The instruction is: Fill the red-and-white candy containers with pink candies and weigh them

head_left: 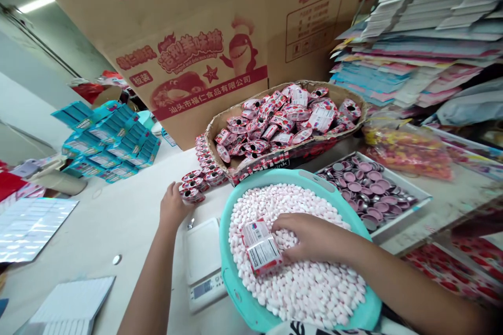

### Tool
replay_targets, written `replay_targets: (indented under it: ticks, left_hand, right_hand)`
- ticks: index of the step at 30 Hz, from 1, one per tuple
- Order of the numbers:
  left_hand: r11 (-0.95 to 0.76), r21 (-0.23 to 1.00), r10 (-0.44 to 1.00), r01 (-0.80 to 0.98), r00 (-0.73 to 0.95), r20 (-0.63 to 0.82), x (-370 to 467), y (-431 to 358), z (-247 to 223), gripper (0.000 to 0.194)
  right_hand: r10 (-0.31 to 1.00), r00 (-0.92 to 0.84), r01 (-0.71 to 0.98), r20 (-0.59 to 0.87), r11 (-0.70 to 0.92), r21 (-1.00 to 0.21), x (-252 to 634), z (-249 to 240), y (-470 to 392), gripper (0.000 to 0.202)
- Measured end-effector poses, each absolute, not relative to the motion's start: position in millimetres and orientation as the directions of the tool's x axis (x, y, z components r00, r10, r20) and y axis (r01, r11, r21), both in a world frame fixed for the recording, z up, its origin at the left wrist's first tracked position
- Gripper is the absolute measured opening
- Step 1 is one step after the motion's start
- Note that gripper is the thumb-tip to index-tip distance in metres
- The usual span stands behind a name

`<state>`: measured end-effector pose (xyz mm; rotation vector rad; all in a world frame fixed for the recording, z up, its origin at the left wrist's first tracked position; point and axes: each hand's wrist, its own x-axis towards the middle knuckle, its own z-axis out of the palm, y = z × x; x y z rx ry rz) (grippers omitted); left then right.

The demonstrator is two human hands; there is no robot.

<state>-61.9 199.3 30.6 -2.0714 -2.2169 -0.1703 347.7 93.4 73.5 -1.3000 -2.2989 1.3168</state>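
Observation:
My right hand (304,238) grips a small red and white printed candy box (261,247) by its right end, over a turquoise basin (227,267) filled with small pale pink and white candies (314,293). My left hand (175,207) is closed at the left end of a stacked row of the same kind of small boxes (193,184), its fingers against the nearest ones; the exact grip is partly hidden. Dark round holes show in the ends of these boxes. Between my arms lies a white digital scale (203,254), its pan bare.
Behind the basin, a cut-down carton (222,167) holds many more small boxes. A tray (422,204) of pink and silver caps stands right. Behind are a large cardboard box (243,110) and stacked flat cartons (428,36). Blue boxes (113,141) are piled left; a loose cap (117,259) lies nearby.

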Motion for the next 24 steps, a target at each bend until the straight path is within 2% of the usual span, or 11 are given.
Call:
replay_targets:
  ticks: [4, 12, 18, 24]
  left_hand:
    - [0.006, -0.047, 0.980, 0.999, 0.004, 0.200, -49.4, 206.9, 24.0, 0.102]
    - [-0.123, -0.101, 0.985, 0.987, 0.134, 0.112, -42.1, 226.4, 24.0, 0.084]
    - [-0.141, -0.100, 0.986, 0.985, 0.148, 0.077, -45.8, 239.0, 22.7, 0.088]
    - [-0.104, -0.100, 0.986, 0.989, 0.116, 0.123, -38.0, 233.2, 24.4, 0.087]
  right_hand:
    - [0.770, -0.590, 0.588, -0.244, 0.203, -0.783, 348.1, 71.5, 93.7, 0.052]
    - [0.769, -0.600, 0.565, -0.223, 0.209, -0.798, 349.9, 67.5, 94.1, 0.050]
    - [0.766, -0.589, 0.586, -0.257, 0.186, -0.789, 348.7, 69.5, 95.7, 0.050]
    - [0.771, -0.584, 0.596, -0.255, 0.193, -0.780, 347.8, 69.5, 95.4, 0.048]
